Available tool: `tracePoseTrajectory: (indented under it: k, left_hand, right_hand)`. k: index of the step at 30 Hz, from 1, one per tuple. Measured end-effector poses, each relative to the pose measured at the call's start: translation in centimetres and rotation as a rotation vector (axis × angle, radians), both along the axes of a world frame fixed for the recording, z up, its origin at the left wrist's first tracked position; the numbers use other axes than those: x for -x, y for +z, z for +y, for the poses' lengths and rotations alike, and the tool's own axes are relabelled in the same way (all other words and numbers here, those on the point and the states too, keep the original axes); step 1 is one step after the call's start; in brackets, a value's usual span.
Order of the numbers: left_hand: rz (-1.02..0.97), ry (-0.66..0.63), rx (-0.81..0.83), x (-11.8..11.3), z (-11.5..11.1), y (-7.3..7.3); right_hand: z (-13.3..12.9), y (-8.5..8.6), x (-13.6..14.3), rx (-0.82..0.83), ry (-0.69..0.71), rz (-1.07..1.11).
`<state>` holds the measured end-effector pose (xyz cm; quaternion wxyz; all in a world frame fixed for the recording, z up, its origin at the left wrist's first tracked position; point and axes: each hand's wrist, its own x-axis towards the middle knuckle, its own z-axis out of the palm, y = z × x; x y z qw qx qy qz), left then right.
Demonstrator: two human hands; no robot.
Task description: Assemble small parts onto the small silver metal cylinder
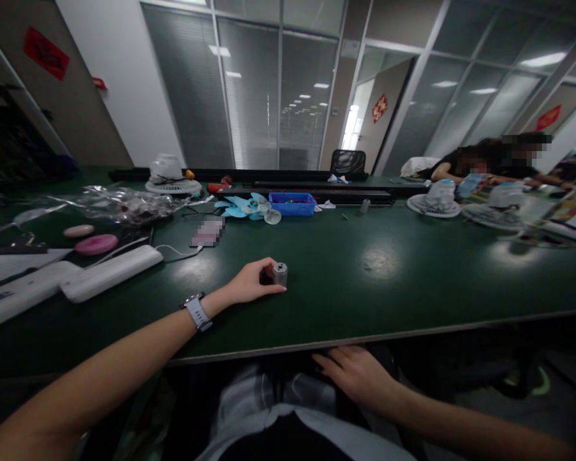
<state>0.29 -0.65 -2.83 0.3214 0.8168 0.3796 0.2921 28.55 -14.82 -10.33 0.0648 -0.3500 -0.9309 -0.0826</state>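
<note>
Head view: left grip around metal cylinder, right grip unclear; blue bin with indistinct bits.

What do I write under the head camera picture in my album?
A left hand curls around a small metal cylinder on a green table, with a blue basket farther back.

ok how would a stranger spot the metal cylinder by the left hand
On the green table, find the left hand with the watch on its wrist. The small metal cylinder sits between its thumb and fingers, unlike the similar grey piece farther back, right of the blue bin.
</note>
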Motion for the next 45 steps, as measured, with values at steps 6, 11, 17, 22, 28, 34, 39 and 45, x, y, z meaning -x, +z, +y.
tracePoseTrajectory:
  k: [6, 11, 17, 22, 28, 34, 39, 45]
  left_hand:
    - [0.008, 0.004, 0.000, 0.0, -0.2, 0.2]
    - [0.005, 0.002, -0.009, 0.1, -0.1, 0.1]
    - [0.010, 0.012, -0.001, 0.0, 0.0, -0.1]
    - [0.015, 0.009, -0.017, 0.0, -0.1, 0.0]
    - [0.012, 0.009, -0.029, 0.0, 0.2, -0.3]
    - [-0.001, 0.011, -0.030, 0.0, 0.0, -0.3]
    - [0.010, 0.021, -0.062, -0.1, 0.1, -0.4]
    - [0.016, 0.016, -0.068, -0.1, -0.1, -0.1]
  right_hand:
    - [0.8, -3.7, 2.5, 0.151, 0.059, -0.249]
    - [1.5, -4.4, 2.9, 0.198, -0.001, -0.244]
    - [0.5, -4.9, 2.2, 0.074, -0.123, -0.121]
    - [-2.9, 1.4, 1.4, -0.007, 0.025, 0.232]
    - [2.1, 12.4, 2.4, 0.049, 0.079, 0.619]
    - [14.0, 12.6, 7.3, 0.211, 0.113, 0.660]
    - [15.8, 11.0, 8.3, 0.339, 0.126, 0.711]
    - [15.5, 10.1, 7.4, 0.393, 0.127, 0.829]
